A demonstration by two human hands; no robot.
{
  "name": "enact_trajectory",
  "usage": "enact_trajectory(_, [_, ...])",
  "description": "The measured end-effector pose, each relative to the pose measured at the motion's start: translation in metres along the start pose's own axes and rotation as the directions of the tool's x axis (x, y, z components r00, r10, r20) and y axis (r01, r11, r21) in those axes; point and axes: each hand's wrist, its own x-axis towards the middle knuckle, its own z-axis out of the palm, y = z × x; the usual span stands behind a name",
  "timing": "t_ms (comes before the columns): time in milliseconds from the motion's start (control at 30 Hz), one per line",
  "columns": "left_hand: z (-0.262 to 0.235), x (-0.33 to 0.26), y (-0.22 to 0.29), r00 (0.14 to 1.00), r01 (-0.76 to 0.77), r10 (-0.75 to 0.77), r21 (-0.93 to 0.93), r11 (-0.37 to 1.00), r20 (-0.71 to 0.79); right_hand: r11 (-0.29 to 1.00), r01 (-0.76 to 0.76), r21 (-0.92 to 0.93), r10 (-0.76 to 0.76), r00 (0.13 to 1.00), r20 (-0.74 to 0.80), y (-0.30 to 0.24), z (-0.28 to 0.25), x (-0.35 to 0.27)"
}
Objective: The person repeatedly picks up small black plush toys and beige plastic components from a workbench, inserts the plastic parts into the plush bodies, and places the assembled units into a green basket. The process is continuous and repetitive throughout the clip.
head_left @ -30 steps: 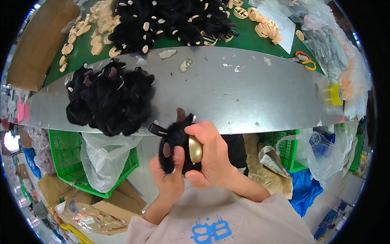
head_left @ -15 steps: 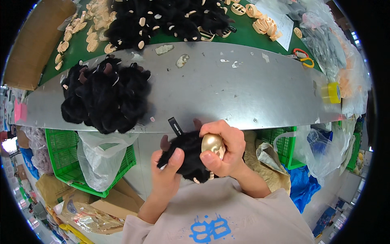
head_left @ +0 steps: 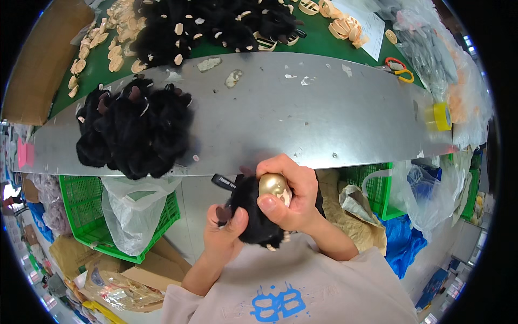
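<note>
Grey metal worktop (head_left: 302,113) ahead; black furry plush toy (head_left: 248,202) by its near edge. Your left hand (head_left: 223,240) pinches the toy's brown horn (head_left: 223,214); your right hand (head_left: 298,195) clasps a shiny gold domed piece (head_left: 273,184) against it.

Head-worn left fisheye view, looking down from above, near the left hand (head_left: 222,240) and right hand (head_left: 301,200)

Left grip (head_left: 222,235): black plush toy (head_left: 249,208) | right grip (head_left: 299,197): gold dome (head_left: 274,184) (shiny) | plush pile (head_left: 132,132): metal table (head_left: 270,108), left side
</note>
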Motion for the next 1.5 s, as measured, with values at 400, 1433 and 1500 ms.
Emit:
enact_trajectory(400, [0.009, 0.008, 0.004, 0.984, 0.052, -0.052, 0.007, 0.999, 0.17, 0.999, 0.025, 0.048, -0.021, 0.997, -0.075, 0.006, 0.003, 0.006])
enact_trajectory(1433, [0.024, 0.005, 0.019, 0.975, -0.113, 0.149, 0.212, 0.971, -0.164, 0.914, 0.268, -0.305, -0.314, 0.943, -0.111, 0.004, -0.005, -0.001])
enact_trajectory(1500, [0.026, 0.006, 0.018, 0.969, -0.128, 0.17, 0.228, 0.965, -0.177, 0.871, 0.315, -0.378, -0.37, 0.925, -0.081, 0.004, -0.007, 0.001])
